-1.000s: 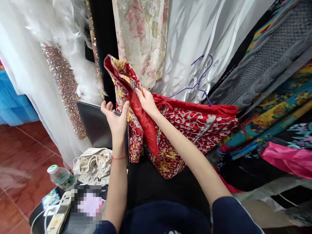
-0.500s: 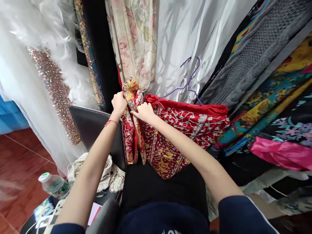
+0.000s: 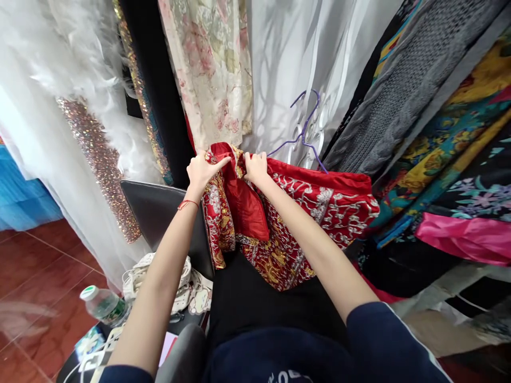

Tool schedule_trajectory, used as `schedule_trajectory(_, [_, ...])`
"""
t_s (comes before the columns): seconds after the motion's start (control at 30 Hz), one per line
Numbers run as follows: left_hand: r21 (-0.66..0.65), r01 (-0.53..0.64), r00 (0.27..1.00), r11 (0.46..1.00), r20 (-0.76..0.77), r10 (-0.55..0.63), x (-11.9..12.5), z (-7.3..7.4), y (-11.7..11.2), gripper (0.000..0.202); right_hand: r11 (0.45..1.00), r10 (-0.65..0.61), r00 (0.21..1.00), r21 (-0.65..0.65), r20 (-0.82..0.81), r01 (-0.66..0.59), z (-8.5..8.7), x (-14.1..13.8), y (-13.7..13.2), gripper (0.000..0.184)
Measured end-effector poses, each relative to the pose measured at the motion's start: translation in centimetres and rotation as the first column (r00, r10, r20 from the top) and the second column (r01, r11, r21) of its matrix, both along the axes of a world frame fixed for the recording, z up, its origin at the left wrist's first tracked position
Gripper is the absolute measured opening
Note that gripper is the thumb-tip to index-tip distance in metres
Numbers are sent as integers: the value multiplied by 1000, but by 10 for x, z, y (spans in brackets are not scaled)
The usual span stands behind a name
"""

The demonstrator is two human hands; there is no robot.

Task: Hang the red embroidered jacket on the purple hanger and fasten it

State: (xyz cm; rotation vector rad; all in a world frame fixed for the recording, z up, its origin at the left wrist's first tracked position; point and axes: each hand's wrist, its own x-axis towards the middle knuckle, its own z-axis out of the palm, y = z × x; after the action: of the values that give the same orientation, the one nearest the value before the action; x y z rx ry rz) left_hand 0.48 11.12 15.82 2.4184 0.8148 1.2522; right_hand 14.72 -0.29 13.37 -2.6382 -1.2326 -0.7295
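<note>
My left hand grips the edge of a red embroidered jacket, thumb stretched along its top. On the other side of the opening, my right hand holds the jacket's edge with curled fingers. Between the hands the plain red lining shows; gold and silver embroidery covers the outside. Behind and to the right, a red skirt with similar embroidery lies partly over my lap. A purple hanger stands up from the skirt's waistband. My right forearm hides part of the skirt.
A black chair back is left of the jacket. A water bottle, a white power strip and white cords are on a low surface at lower left. Hanging clothes, including a grey knit and floral cloth, surround me.
The jacket was bunched and folded; now it is spread apart with its red lining showing. My right hand has moved up and right, away from my left. The view has shifted slightly.
</note>
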Motion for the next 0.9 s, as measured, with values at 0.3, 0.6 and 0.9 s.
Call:
schedule_trajectory(0.3, [-237,-196,978,951,19,207,1,3,20,50,981,194,981,-21,-1,-194,6,-40,-31,55])
schedule_trajectory(0.6, [-203,-261,947,944,135,291,-4,6,15,38,899,277,912,-253,-302,-357,50,-51,-39,63])
schedule_trajectory(0.9, [-60,-250,928,966,268,257,0,4,8,41,743,427,779,-313,-459,-592,66,-58,-41,41])
